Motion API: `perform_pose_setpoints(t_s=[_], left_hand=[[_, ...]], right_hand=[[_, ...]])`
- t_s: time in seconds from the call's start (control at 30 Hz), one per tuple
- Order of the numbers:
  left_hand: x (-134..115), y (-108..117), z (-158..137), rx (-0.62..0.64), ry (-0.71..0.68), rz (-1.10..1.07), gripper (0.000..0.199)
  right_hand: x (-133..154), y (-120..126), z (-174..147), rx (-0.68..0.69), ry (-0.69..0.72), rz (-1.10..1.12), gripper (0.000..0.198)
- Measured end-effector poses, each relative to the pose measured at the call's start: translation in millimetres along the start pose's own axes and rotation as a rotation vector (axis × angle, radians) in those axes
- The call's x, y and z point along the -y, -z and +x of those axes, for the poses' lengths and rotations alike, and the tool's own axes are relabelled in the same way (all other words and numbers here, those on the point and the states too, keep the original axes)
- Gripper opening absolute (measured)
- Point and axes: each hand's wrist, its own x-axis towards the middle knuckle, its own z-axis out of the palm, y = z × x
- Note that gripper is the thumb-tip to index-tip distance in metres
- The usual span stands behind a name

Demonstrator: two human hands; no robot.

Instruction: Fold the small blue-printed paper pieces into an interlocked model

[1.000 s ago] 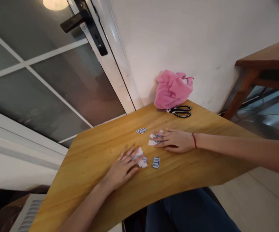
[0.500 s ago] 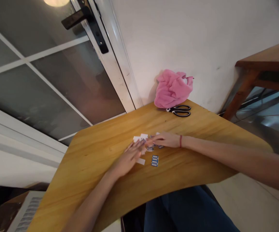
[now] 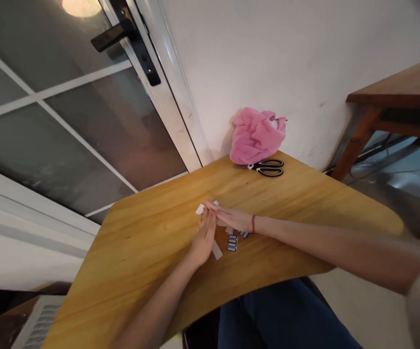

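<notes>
Apparently partway: paper slips [image 3: 199, 210] poke out past your fingertips on surface [image 3: 151, 242], no tidy stack showing. Your left hand [image 3: 204, 237] and right hand [image 3: 233, 218] meet near fingertips, grip unclenched on both, fingers straight; cannot tell whether slips sit between or under them. White strip [image 3: 217, 250] lies just beside left palm; blue-edged labels [image 3: 232, 243] lie on near side of right hand. Left over, seemingly: strip and labels, outside both hands. Scissors [image 3: 271, 162] well apart, untouched.
</notes>
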Motion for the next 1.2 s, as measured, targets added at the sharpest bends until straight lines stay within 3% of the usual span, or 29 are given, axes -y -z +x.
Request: perform_pose_setpoints(t_s=[0.1, 0.17, 0.2, 0.27, 0.37, 0.43, 0.5, 0.57, 0.63, 0.7, 0.77, 0.83, 0.93, 1.0, 1.1, 1.2], left_hand=[[7, 24, -41, 0.240, -0.339, 0.212, 0.060], [19, 39, -60, 0.301, -0.419, 0.318, 0.055], [25, 43, -62, 0.271, -0.392, 0.350, 0.054], [38, 43, -53, 0.132, -0.208, 0.373, 0.055], [44, 26, -13, -0.120, 0.199, 0.303, 0.060], [36, 11, 16, -0.162, 0.284, 0.198, 0.062], [23, -1, 32, -0.125, 0.235, 0.157, 0.059], [12, -4, 29, -0.076, 0.165, 0.125, 0.059], [9, 2, 7, -0.006, 0.063, 0.115, 0.058], [13, 15, -22, 0.135, -0.206, 0.202, 0.060], [23, 30, -46, 0.254, -0.363, 0.268, 0.056], [35, 44, -59, 0.187, -0.316, 0.201, 0.052], [50, 59, -67, -0.162, -0.048, -0.055, 0.051], [55, 63, -72, -0.287, 0.065, -0.131, 0.050], [54, 58, -78, -0.194, 0.086, -0.026, 0.049], [46, 40, -70, -0.074, 0.049, 0.181, 0.054]], right_hand=[[-10, 20, -45, 0.162, 0.316, -0.105, 0.052], [-19, 30, -68, 0.207, 0.343, -0.239, 0.052], [-23, 32, -73, 0.200, 0.306, -0.296, 0.053], [-28, 29, -66, 0.120, 0.155, -0.378, 0.059], [-24, 8, -25, -0.090, -0.243, -0.427, 0.064], [-15, -8, 8, -0.176, -0.415, -0.381, 0.060], [-6, -18, 29, -0.136, -0.352, -0.272, 0.055], [-2, -18, 30, -0.080, -0.240, -0.228, 0.054], [-5, -8, 11, 0.013, -0.038, -0.187, 0.053], [-14, 8, -17, 0.131, 0.291, -0.192, 0.058], [-25, 26, -42, 0.195, 0.409, -0.263, 0.054], [-33, 41, -58, 0.175, 0.384, -0.349, 0.051], [-31, 53, -72, -0.003, 0.216, -0.434, 0.052], [-23, 53, -82, -0.106, 0.109, -0.451, 0.053], [-12, 42, -99, -0.064, 0.095, -0.460, 0.057], [-8, 24, -95, -0.001, 0.110, -0.433, 0.056]])
